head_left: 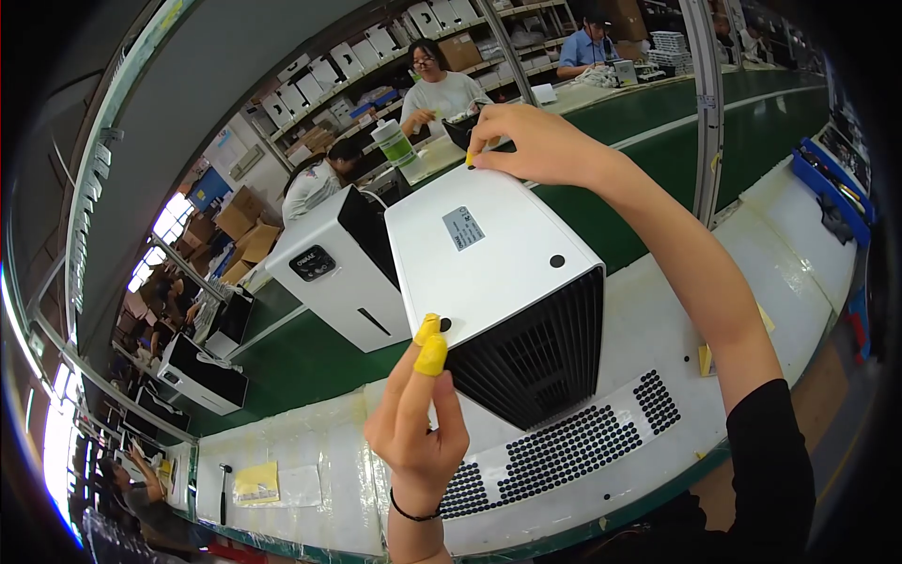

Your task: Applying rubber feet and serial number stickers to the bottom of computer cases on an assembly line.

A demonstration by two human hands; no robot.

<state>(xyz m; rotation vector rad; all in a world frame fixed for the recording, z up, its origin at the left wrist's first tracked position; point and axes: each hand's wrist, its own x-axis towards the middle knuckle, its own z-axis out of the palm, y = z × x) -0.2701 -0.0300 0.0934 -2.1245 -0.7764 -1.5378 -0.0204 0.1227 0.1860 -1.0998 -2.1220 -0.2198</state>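
A white box-shaped appliance [489, 254] lies on its side at the front of the bench, its black slatted grille [531, 352] facing me. My left hand [418, 423], with yellow finger cots on thumb and forefinger, presses a small black round foot at the near corner of the white panel. My right hand [536, 141] reaches over the far corner, its yellow-tipped fingers pressing on the panel there. One more black foot [557, 260] sits at the right corner. A sheet of several black round pads [564, 446] lies below the appliance.
A second white appliance [338, 273] stands upright to the left on the green conveyor belt [301, 357]. More units sit further left. A hammer [224, 489] and yellow paper [256, 481] lie at the front left. People work across the belt by shelves of white boxes.
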